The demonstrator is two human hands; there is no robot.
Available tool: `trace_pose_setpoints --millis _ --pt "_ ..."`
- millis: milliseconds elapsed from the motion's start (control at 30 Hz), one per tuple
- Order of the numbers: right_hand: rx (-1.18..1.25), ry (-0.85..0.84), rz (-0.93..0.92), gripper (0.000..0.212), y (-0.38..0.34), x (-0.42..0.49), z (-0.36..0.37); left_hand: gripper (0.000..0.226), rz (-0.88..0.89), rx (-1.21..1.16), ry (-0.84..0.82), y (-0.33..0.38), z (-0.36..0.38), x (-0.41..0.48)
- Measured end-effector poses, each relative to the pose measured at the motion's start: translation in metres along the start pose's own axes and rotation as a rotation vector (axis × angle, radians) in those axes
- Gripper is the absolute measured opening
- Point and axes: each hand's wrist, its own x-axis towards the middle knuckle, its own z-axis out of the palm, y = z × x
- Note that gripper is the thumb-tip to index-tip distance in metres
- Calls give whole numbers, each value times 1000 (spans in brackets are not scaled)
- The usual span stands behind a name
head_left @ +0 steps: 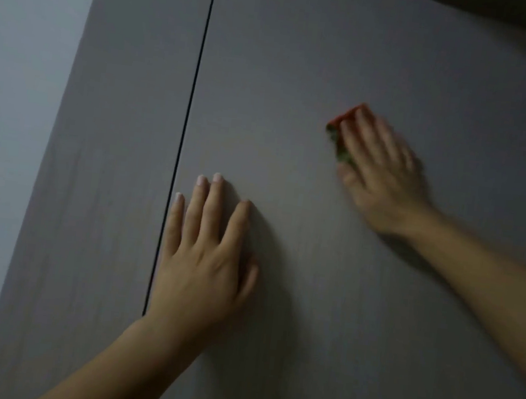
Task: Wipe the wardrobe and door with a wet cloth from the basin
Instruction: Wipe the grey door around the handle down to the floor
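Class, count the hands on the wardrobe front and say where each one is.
2. The left hand lies flat beside the dark seam; the right hand, higher and further right, presses a red-and-green cloth against the wardrobe panel.

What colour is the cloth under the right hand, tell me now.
The cloth is red-orange with green, per the head view, beneath the right hand.

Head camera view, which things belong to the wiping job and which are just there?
Job: cloth, pressed by the right hand onto the wardrobe panel; left hand, flat on that panel.
Just there: wall at left; ceiling edge, top right.
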Motion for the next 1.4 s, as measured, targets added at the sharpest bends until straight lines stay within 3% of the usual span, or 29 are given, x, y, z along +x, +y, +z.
trace_pose_setpoints --millis 67,100,200,267,300,433,467,600,667,800,867,1000,1067,1200,1267,1400 --pt "60 17 128 77 3 3 0 73 21 6 0 17 5 4" --pt "54 37 94 76 -1 -5 3 72 38 1 2 26 8 5" --pt "-16 -5 -226 70 -5 -53 11 72 92 -16 -3 52 18 9" --pt "-36 -22 -335 66 19 -60 10 71 111 -11 -7 65 24 11" --pt "-40 8 -307 66 34 -53 9 71 102 -2 1 70 26 12" --pt "97 9 97 77 78 -15 1 71 0 37 13 92 31 16" --pt "101 8 108 78 75 -19 2 71 -21 34 11 98 31 17" --pt "0 -5 -230 71 64 -73 10 72 54 -6 12 127 32 21" --pt "-13 -15 -309 68 86 -78 10 73 112 -14 4 139 35 21" --pt "63 54 41 71 140 -54 7 71 139 19 -33 158 45 22" --pt "56 102 91 70 137 -63 12 71 105 52 -43 166 50 22" --pt "-23 25 -267 68 128 -116 19 75 78 78 -47 181 56 25" --pt "-42 22 -340 66 150 -111 15 72 114 71 -47 194 59 27" --pt "39 51 23 72 202 -70 9 69 149 53 -67 227 65 34" --pt "74 85 108 73 201 -78 11 68 153 51 -75 239 69 34" --pt "12 25 -227 68 189 -155 24 67 173 54 -80 256 78 27"
